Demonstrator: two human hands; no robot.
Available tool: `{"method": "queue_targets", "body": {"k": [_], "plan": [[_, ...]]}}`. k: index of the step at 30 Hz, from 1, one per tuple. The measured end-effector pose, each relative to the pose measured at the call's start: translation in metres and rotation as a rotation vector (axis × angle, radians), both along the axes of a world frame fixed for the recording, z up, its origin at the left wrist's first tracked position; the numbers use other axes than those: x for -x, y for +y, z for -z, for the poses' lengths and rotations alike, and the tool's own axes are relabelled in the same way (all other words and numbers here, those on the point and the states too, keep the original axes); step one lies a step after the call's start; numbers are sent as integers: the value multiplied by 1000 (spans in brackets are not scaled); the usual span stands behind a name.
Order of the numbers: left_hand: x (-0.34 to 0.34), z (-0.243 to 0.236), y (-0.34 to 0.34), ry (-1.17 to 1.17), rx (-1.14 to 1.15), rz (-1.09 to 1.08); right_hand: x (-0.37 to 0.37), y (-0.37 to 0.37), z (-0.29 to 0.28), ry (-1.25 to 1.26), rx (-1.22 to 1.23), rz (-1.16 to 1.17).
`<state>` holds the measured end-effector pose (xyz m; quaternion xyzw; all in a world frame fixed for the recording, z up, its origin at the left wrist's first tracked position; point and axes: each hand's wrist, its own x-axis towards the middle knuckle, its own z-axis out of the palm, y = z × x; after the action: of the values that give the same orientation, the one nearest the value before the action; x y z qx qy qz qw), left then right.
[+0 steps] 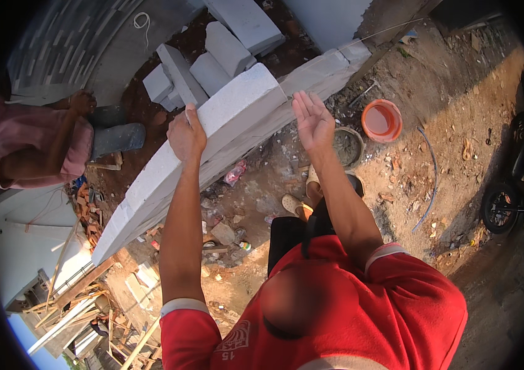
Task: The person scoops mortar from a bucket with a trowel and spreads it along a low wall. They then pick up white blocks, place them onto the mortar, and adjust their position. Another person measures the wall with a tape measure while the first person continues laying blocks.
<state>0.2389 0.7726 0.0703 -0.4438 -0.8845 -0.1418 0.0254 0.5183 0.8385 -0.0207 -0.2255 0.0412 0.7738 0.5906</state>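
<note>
Head view: one wall (151,213) of pale blocks, low, running obliquely from lower left to upper right; near side, the wearer's; far side, a co-worker's. Top block (254,92), large and white, seated on the wall, its end standing above the lower stretch to the right. Left hand (187,137), curled over the wall's top edge, gripping the block there; the fingers on the far side are partly hidden. Right hand (314,123), open, palm showing, fingers extended, just beside the top block's right end; contact cannot be told. Loose blocks (216,58), several, heaped beyond the wall, some tilted. Co-worker (46,145), in a pink shirt, beyond the wall to the left. Cord (142,23), white, looped, well beyond the wall. Orange bucket (382,120), containing liquid, on the near side; beside it, a mortar bucket (349,148), grey mix inside, closer to the wall. Wrapper (235,173), pink, near the wall's foot. Hose (434,179), blue, thin, and motorbike (518,166), dark, both well to the right of the wall. Timber (77,317), a jumbled stack, past the wall's lower left end.
</note>
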Motion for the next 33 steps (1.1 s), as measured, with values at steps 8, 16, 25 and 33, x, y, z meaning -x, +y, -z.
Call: {"method": "queue_targets", "body": {"k": [8, 16, 25, 33], "plan": [[-3, -3, 2, 11, -39, 30, 33, 10, 13, -137, 2, -138], [-9, -7, 3, -27, -34, 55, 30, 26, -14, -529, -251, -35], [-6, 7, 3, -106, -204, 65, 10, -8, -33, -928, -339, -222], [8, 12, -23, -36, -358, 217, 41, -28, -52, -1659, -1516, -90]]}}
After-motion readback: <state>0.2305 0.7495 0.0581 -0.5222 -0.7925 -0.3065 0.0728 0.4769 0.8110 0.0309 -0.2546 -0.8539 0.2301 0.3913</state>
